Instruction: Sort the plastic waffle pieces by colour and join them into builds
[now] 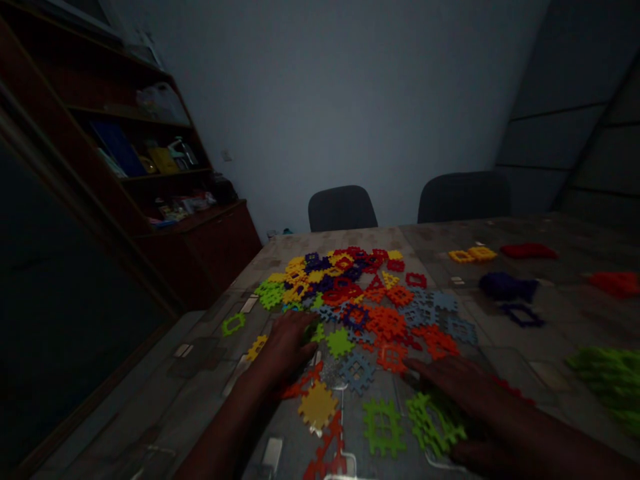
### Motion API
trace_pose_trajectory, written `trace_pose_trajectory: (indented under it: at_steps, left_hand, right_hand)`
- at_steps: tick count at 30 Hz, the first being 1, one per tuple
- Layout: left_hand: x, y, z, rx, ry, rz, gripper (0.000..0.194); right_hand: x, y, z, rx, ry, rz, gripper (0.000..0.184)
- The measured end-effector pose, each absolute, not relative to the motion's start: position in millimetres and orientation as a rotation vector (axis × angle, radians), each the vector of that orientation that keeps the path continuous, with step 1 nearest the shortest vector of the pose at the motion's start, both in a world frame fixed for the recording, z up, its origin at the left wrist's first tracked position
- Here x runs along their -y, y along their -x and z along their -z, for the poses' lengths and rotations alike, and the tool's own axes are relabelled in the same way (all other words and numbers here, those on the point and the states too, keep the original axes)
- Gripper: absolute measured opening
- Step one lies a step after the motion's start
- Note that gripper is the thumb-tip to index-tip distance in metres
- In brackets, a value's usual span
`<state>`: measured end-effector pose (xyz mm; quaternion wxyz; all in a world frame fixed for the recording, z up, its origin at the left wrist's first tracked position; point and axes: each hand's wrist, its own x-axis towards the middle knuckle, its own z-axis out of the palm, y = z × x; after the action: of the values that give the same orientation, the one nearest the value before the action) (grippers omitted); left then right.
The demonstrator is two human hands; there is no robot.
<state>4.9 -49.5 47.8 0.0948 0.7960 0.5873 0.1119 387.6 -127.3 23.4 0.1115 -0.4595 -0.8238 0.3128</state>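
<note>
Low over a patterned tabletop (200, 387), two bare hands reach well apart from each other, palms down. The left hand (290, 341) bends its fingers at a lime-green piece (317, 333); whether it grips cannot be told. The right hand (450, 381) extends its fingers toward an orange windowed piece (393, 357), its palm over lime-green lattice pieces (434, 423); its grip, too, is unclear. Between the hands lie a blue-gray windowed piece (357, 372) and, nearer the wearer, a yellow toothed piece (318, 407). Beyond them spreads a heap of notched, flat, plastic-looking pieces (345, 270) in red, yellow, purple and orange. Right of the right hand sits a bumpy green stack (610, 380). Far left, an open-shelved wooden cabinet (170, 175) holds a blue binder (117, 148), a yellow item (163, 161) and, higher, a translucent plastic bag (163, 103).
</note>
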Motion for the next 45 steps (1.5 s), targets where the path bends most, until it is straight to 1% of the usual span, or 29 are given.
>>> trace_pose_trajectory:
  at_steps: [6,13,18,22,25,28,31,35,38,41,45]
  left_hand:
    - [50,-4,-46,-1.738,-2.351,-0.411,0.054]
    - [51,-1,-53,-1.733,-2.317,-0.465,0.056]
    - [52,1,-55,-1.727,-2.291,-0.443,0.059]
    - [51,0,-51,-1.724,-2.276,-0.437,0.06]
    - [49,-1,-46,-1.72,-2.269,-0.464,0.062]
    - [46,1,-44,-1.71,-2.255,-0.501,0.065]
    - [47,1,-51,-1.696,-2.242,-0.557,0.065]
    - [63,-15,-69,-1.596,-2.272,-0.618,0.066]
    - [90,-43,-78,-1.415,-2.306,-0.55,0.073]
    - [117,-73,-79,-1.192,-2.235,-0.385,0.081]
    - [131,-92,-74,-1.122,-2.227,-0.241,0.079]
  right_hand:
    - [129,-382,-20,2.447,1.363,-0.932,0.104]
    - [127,-384,-11,2.451,1.254,-0.783,0.108]
    - [127,-389,-1,2.482,1.339,-0.82,0.107]
    - [125,-391,8,2.5,1.286,-0.752,0.111]
    - [124,-390,5,2.489,1.271,-0.706,0.108]
    - [125,-387,-3,2.488,1.289,-0.735,0.104]
    - [127,-387,-4,2.477,1.284,-0.731,0.106]
    - [127,-392,11,2.462,1.313,-0.704,0.111]
    - [126,-393,16,2.469,1.304,-0.689,0.113]
    - [125,-390,9,2.471,1.229,-0.662,0.109]
    - [124,-385,-2,2.489,1.23,-0.68,0.111]
